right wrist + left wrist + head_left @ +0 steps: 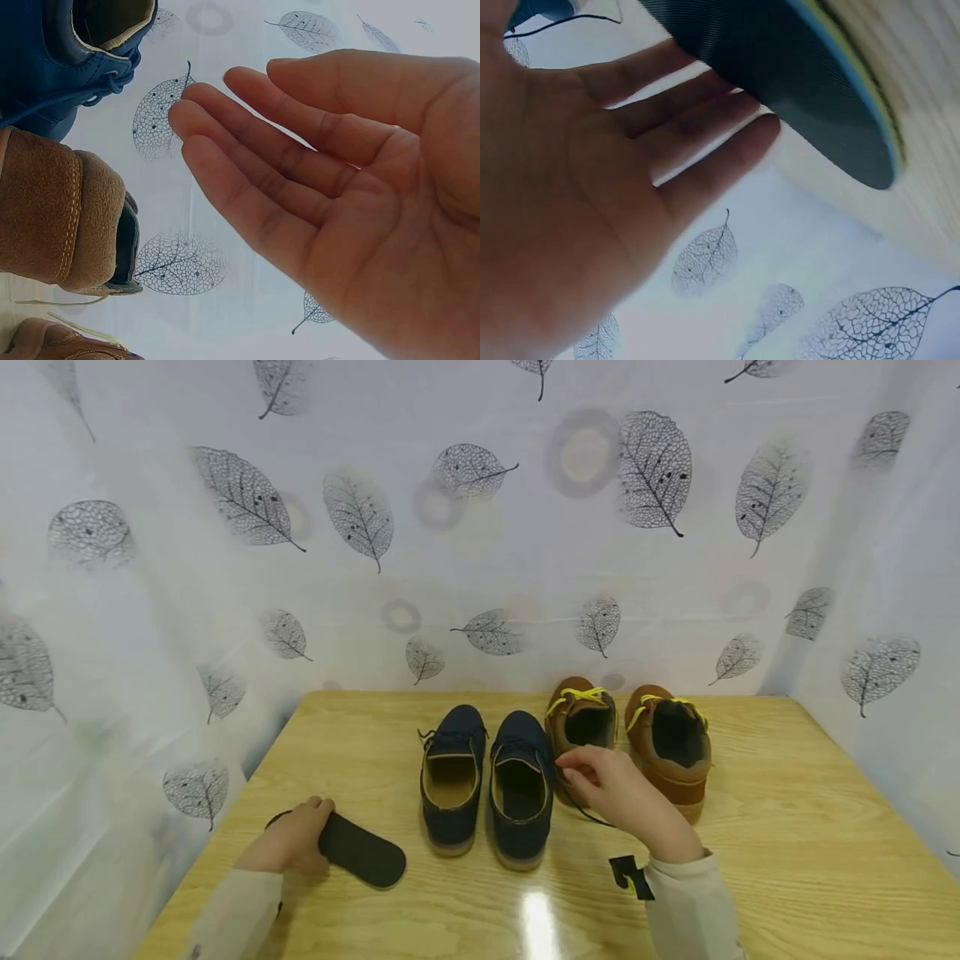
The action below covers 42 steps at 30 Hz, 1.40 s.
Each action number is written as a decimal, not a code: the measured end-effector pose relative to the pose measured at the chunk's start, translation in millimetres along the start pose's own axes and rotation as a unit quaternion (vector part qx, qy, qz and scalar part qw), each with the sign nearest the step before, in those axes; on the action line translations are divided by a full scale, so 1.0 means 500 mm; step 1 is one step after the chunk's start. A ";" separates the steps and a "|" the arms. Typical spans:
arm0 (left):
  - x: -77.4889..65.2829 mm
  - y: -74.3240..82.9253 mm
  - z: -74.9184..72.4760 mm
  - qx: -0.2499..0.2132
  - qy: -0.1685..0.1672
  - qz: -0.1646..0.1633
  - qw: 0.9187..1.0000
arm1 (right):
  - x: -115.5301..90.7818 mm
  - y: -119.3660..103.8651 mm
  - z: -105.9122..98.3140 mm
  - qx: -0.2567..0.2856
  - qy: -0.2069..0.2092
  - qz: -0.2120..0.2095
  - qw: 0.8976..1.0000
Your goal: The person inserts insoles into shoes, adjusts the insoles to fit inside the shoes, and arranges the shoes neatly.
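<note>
My left hand [296, 837] grips a black shoe insole [363, 850] at the left of the table, its fingertips along the far edge. In the left wrist view the fingers [705, 150] run nearly straight to the textured insole [780, 75], which has a blue and yellow edge; the thumb is mostly out of frame. My right hand [618, 789] hovers by the right navy shoe [521, 789], over a dark lace [592, 814]. Seen from its wrist, this hand [322, 172] has loosely bent fingers and holds nothing. The left navy shoe [453, 781] stands beside its mate.
Two brown shoes with yellow laces, the left one [581, 714] and the right one [675, 768], stand behind and beside my right hand. A small black piece with yellow [632, 878] shows by the right cuff. A leaf-print curtain [480, 560] encloses the wooden table [795, 827].
</note>
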<state>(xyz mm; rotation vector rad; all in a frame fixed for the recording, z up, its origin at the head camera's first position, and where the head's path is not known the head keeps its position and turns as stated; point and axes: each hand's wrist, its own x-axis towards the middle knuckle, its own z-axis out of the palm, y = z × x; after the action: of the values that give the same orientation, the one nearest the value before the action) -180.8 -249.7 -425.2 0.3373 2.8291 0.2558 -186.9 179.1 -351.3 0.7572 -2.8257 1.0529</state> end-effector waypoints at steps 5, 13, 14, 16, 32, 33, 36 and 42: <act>0.002 0.016 0.009 0.007 0.021 0.031 0.999 | 0.001 -0.011 0.005 0.004 -0.009 0.005 1.000; -0.004 0.051 0.003 -0.011 0.000 0.040 0.999 | -0.003 -0.049 0.034 -0.012 -0.004 -0.054 0.998; -0.008 0.057 0.001 -0.010 0.000 0.040 0.999 | -0.004 -0.058 0.040 -0.018 -0.004 -0.069 0.997; -0.017 0.071 -0.003 0.004 0.011 0.047 0.999 | -0.007 -0.081 0.053 -0.030 -0.012 -0.088 0.996; -0.041 0.295 -0.076 0.118 0.174 0.204 0.956 | -0.018 -0.182 0.238 -0.299 0.068 -0.083 0.948; -0.037 0.301 -0.077 0.120 0.181 0.208 0.954 | -0.017 -0.178 0.237 -0.293 0.081 -0.081 0.949; -0.023 0.315 -0.080 0.123 0.192 0.213 0.950 | -0.012 -0.168 0.221 -0.278 0.098 -0.087 0.952; 0.001 0.338 -0.085 0.116 0.173 0.202 0.957 | -0.002 -0.137 0.154 -0.230 0.075 -0.108 0.964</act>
<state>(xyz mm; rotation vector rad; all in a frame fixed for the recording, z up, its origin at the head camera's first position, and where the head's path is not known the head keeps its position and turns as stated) -159.3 -93.7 -350.5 1.0179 3.1127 0.0633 -144.7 86.7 -369.1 0.8603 -2.6223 0.3789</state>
